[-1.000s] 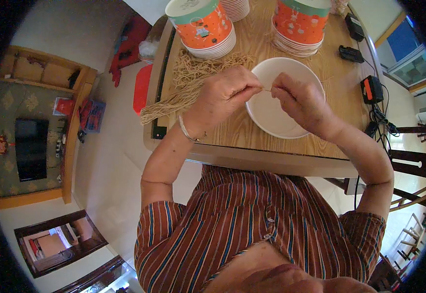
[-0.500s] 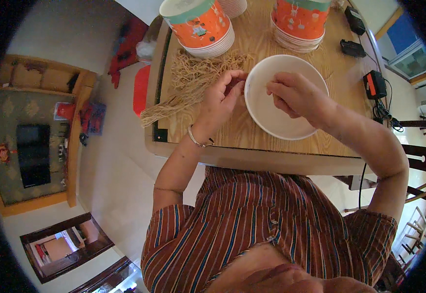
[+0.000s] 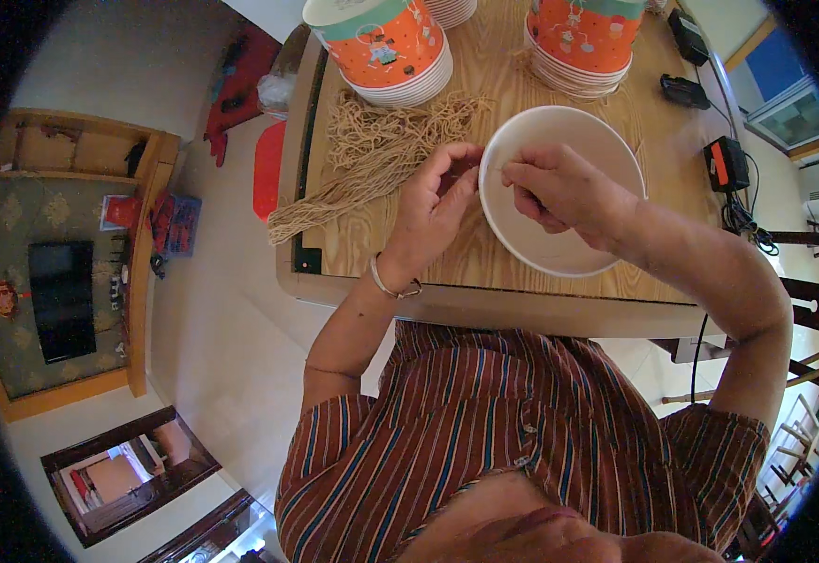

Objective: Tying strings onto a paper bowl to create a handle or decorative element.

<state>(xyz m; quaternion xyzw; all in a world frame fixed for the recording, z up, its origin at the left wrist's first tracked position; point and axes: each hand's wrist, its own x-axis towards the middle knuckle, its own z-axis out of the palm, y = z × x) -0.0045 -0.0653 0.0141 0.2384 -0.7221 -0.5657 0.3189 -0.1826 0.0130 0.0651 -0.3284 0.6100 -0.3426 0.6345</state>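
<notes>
A white paper bucket stands near the table's front edge, its open mouth toward me. My right hand is inside the mouth, fingers curled and pinched together close to the left inner wall. What they pinch is too small to make out. Outside the same wall, my left hand has its thumb and fingers bent in against the bucket, just below the rim. The fingertips are partly hidden, and I cannot tell what lies between them. To the left of that hand, a loose bundle of tan cords is spread on the table.
Two stacks of orange and green paper buckets, one at the back left and one at the back right, stand on the wooden table. Black adapters and an orange-black device with coiled cable line the right edge. A red stool is beyond the left edge.
The bucket has shifted slightly to the right and nearer to me. Both hands stay at its left wall, the right one a little lower inside it.
</notes>
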